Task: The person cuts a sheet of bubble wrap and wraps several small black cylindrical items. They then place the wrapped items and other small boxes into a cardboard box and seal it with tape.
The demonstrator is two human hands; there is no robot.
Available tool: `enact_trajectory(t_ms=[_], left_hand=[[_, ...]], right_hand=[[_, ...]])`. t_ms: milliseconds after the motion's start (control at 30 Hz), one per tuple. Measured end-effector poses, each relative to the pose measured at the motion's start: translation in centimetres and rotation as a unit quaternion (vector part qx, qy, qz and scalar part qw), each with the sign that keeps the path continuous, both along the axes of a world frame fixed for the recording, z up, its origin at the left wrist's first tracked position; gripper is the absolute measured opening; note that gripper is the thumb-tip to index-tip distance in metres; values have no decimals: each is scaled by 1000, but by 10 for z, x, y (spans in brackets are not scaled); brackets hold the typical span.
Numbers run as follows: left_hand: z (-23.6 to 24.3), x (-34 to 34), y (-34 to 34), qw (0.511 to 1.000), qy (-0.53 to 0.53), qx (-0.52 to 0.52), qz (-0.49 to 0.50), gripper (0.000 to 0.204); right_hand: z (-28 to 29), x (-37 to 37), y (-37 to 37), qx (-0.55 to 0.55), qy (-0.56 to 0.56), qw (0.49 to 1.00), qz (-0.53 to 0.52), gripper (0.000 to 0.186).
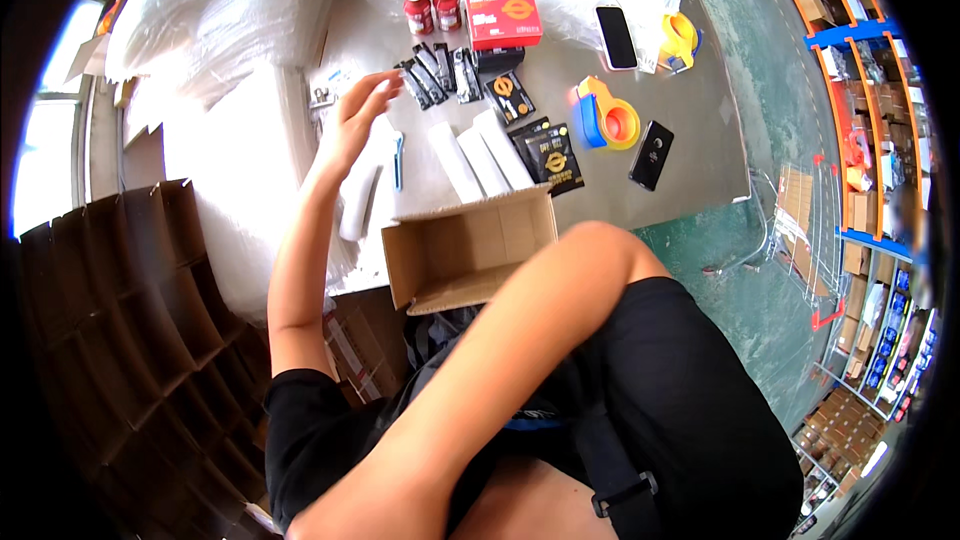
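Note:
My left hand (358, 120) is raised over the left part of the table, empty, with its fingers apart. Just right of its fingertips lie several black stick sachets (424, 82). A slim blue tool (399, 162) lies below it. My right arm bends across my body toward the lower left; its hand is out of the picture. In front of me stands an open cardboard box (403, 265). Behind the box are long white cartons (484, 162) and black pouches (556, 157). Two red bottles (447, 8) with white caps stand beside a red box (503, 15) at the back.
A yellow tape dispenser (617, 122) and a black phone (652, 155) lie to the right on the grey table (690, 125). Another phone (617, 38) and yellow dispenser (679, 40) are farther back. Bubble wrap (245, 160) is piled left. A wire cart (800, 230) stands right.

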State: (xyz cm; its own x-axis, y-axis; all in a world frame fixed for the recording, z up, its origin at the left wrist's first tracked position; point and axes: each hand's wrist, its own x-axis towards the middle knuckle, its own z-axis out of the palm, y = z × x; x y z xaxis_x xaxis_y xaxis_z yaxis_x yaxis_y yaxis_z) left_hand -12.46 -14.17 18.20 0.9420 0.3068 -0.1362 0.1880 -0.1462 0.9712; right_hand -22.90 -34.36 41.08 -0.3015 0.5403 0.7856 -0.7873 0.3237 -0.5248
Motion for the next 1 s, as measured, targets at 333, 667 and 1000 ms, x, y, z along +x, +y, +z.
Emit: enact_trajectory(t_ms=[333,667,1000], left_hand=[[-113,210,-15,970,171,-171,19,62],[-76,189,-75,978,-48,-133,156,58],[1,-39,-48,936,286,-189,-85,57]], right_hand=[[-328,424,-25,-592,-113,404,-689,73],[-297,385,-36,-514,23,602,-611,46],[-214,154,-128,-334,-582,569,-476,57]])
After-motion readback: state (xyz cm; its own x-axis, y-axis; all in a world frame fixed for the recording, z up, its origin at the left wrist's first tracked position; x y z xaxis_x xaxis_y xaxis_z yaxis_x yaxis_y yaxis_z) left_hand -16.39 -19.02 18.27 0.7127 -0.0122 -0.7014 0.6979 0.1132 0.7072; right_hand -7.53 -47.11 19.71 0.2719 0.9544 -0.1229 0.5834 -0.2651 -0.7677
